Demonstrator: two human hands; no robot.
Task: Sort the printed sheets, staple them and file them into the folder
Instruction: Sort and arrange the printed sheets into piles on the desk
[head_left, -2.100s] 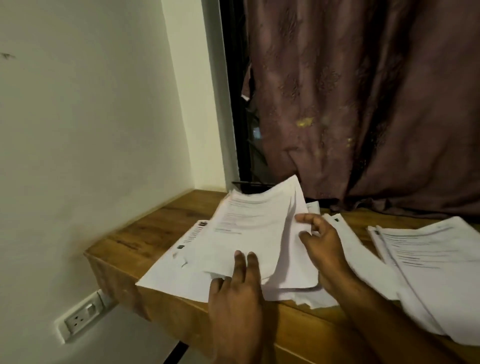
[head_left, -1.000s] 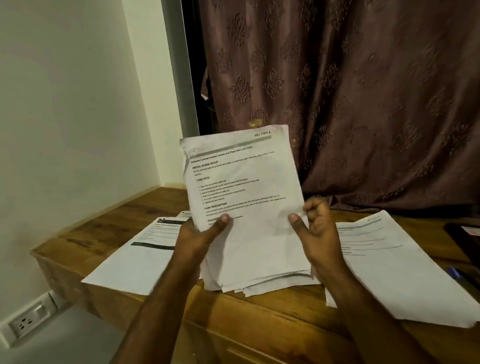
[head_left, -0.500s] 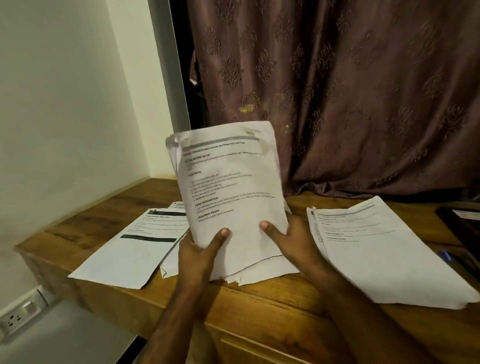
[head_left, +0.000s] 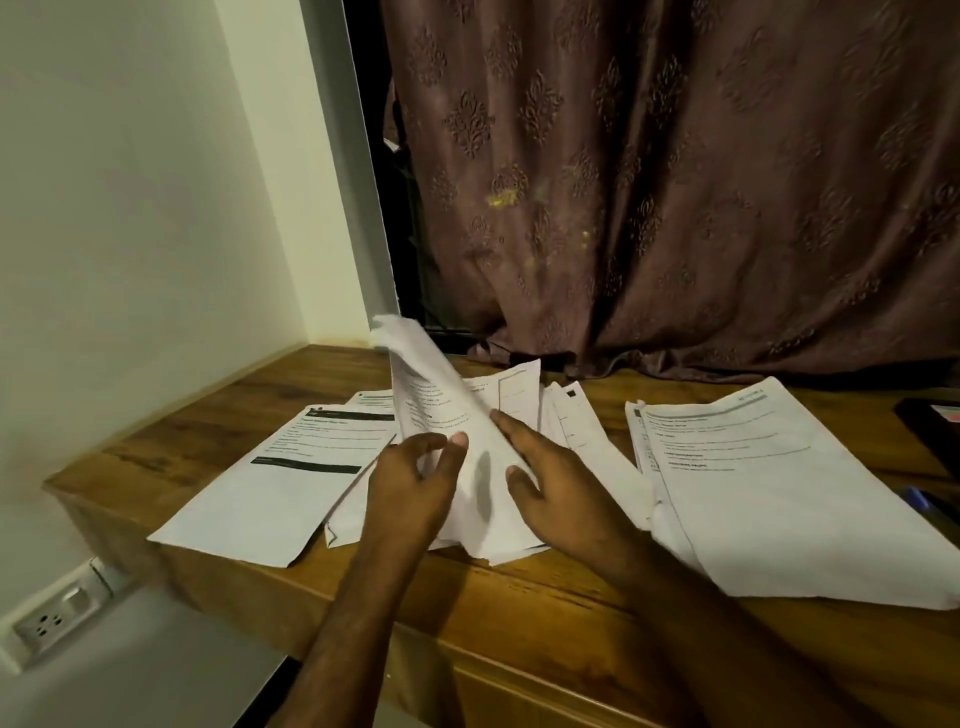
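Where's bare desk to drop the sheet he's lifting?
Bare wood along the left edge of the desk, between the wall and the left sheet; also the front strip near the hands. Crowded: the middle pile and right stack.

On the wooden table, the left hand pinches a curling printed sheet lifted off the middle pile, while the right hand lies with straight fingers against its other side. Another sheet lies flat to the left and a stack to the right, before a brown curtain.
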